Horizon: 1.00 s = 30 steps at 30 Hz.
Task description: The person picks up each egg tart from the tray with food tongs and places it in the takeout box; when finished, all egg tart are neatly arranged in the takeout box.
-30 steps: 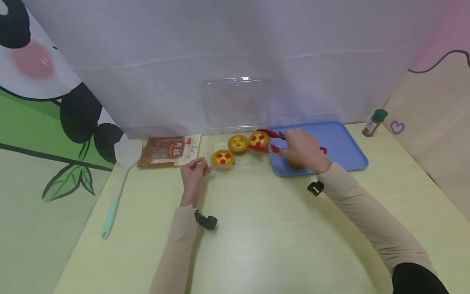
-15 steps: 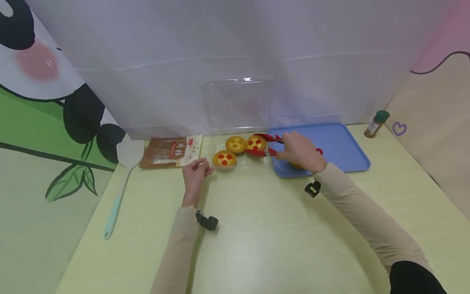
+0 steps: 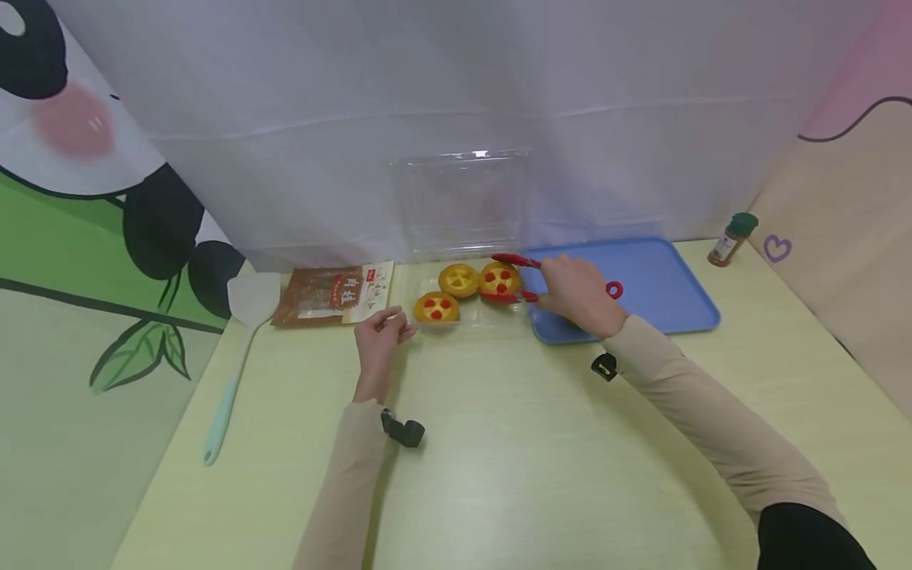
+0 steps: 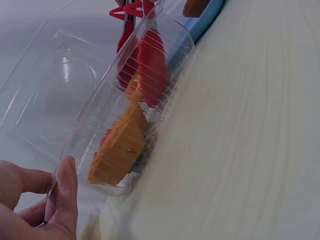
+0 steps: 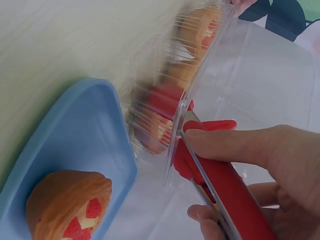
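My left hand (image 3: 379, 344) pinches the rim of a clear plastic clamshell box (image 4: 75, 131), its lid standing up behind. My right hand (image 3: 580, 293) grips red-tipped tongs (image 5: 220, 182), which reach into the box from the right. Between the tong tips sits an egg tart with red pieces (image 3: 501, 279); whether both tips touch it I cannot tell. Beside it in the box are a plain yellow tart (image 3: 459, 280) and, nearest my left hand, another red-topped tart (image 3: 437, 308). One more tart (image 5: 65, 205) lies on the blue tray (image 3: 655, 293), hidden by my right hand in the head view.
A brown and cream food packet (image 3: 331, 294) lies left of the box. Further left is a white spatula (image 3: 252, 301) with a mint handle. A small green-capped spice jar (image 3: 732, 239) stands at the right back. A white cloth hangs behind the table.
My right hand has shifted slightly left, the tongs and the tart between them lower into the box. The tong tips now stand a little wider apart. My left hand stays at the rim.
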Each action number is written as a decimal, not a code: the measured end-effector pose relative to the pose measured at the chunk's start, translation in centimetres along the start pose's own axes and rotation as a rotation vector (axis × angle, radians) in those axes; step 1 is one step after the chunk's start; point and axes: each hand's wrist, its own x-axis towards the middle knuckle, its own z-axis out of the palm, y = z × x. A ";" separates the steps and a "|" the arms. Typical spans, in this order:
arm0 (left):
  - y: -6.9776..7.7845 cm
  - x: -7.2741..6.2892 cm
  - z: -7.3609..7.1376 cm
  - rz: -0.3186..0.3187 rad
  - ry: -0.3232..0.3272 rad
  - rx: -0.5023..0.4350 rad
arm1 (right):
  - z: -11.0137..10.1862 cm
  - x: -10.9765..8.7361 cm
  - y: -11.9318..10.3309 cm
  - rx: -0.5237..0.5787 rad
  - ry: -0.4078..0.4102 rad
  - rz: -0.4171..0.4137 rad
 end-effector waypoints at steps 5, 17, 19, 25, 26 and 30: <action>0.0 -0.1 0.0 0.005 0.008 0.003 | 0.1 -0.1 -0.1 -0.025 0.044 -0.007; -0.2 -0.3 0.0 -0.004 -0.003 -0.030 | 0.0 -0.7 0.5 0.035 0.033 0.041; -0.2 -0.2 0.0 -0.006 -0.002 -0.023 | -0.2 -1.0 1.1 0.080 0.016 0.066; -0.1 -0.1 0.0 -0.026 0.007 0.018 | -0.1 -1.9 3.6 0.242 -0.006 0.116; 0.0 -0.1 0.0 -0.029 0.007 0.023 | 0.0 -2.1 4.0 0.278 -0.009 0.122; 0.0 0.0 -0.1 -0.033 0.004 0.031 | 0.2 -2.7 6.0 0.398 -0.027 0.141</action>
